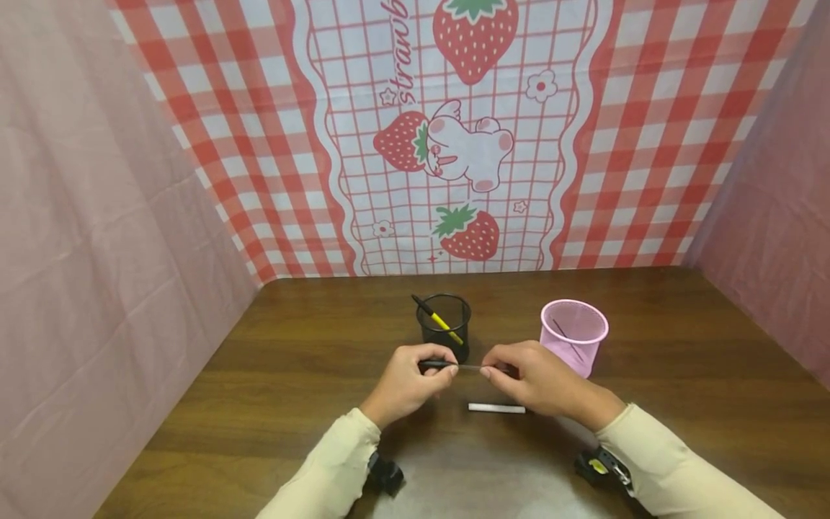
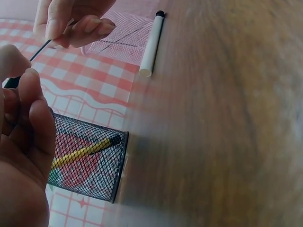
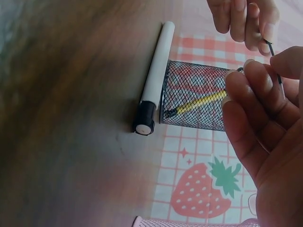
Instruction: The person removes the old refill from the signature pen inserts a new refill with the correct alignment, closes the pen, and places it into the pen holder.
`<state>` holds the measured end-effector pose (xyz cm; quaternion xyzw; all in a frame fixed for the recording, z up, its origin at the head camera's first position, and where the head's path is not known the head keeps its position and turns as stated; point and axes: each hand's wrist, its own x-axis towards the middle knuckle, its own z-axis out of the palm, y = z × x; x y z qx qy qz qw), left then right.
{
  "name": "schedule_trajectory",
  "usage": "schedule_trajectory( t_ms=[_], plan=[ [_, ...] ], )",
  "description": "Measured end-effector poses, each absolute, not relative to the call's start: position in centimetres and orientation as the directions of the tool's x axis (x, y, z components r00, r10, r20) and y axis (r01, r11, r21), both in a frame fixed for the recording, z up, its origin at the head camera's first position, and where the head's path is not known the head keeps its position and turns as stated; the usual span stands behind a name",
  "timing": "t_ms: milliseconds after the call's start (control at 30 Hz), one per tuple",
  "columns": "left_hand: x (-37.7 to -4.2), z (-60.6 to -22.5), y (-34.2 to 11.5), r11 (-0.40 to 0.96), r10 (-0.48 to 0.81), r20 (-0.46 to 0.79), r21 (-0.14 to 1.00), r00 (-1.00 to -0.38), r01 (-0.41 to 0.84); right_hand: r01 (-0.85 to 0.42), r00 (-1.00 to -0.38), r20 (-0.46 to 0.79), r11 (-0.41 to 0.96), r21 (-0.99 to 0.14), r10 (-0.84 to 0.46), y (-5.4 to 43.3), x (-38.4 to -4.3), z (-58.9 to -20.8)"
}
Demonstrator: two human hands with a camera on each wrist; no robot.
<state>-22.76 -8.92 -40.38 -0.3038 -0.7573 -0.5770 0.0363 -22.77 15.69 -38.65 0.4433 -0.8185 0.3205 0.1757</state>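
Over the table's middle, my left hand (image 1: 407,380) pinches a black pen part (image 1: 431,364) between thumb and fingertips. A thin dark pen refill (image 2: 41,50) runs from it across to my right hand (image 1: 541,378), whose thumb and forefinger pinch the other end. In the right wrist view the refill (image 3: 280,80) shows a pale tip beyond the right fingertips. Most of the black part is hidden by the left fingers. Below the hands, a white pen barrel (image 1: 496,409) lies on the table; its black end (image 3: 144,118) shows in the right wrist view.
Behind the left hand stands a black mesh pen holder (image 1: 444,295) with a yellow and black pen (image 1: 441,321) leaning in it. A pink mesh holder (image 1: 574,339) with thin dark sticks in it stands behind the right hand. A strawberry-print cloth (image 1: 415,238) hangs at the table's back edge.
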Motion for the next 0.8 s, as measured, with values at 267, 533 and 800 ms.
schedule_trajectory(
  t_ms=[267, 533, 800],
  plan=[
    [-22.91, -40.37, -9.14, 0.155, 0.406, 0.410, 0.850, -0.817, 0.504, -0.837, -0.548, 0.576, 0.402, -0.372, -0.607, 15.84, -23.01, -38.70],
    [-23.09, -40.50, -9.28, 0.156, 0.399, 0.402, 0.856, -0.824, 0.494, -0.834, -0.552, 0.579, 0.406, -0.374, -0.600, 15.97, -23.18, -38.91],
    [-22.91, -40.28, -9.15, 0.157, 0.402, 0.394, 0.860, -0.827, 0.486, -0.833, -0.553, 0.576, 0.396, -0.387, -0.602, 15.80, -23.06, -38.70]
  ],
)
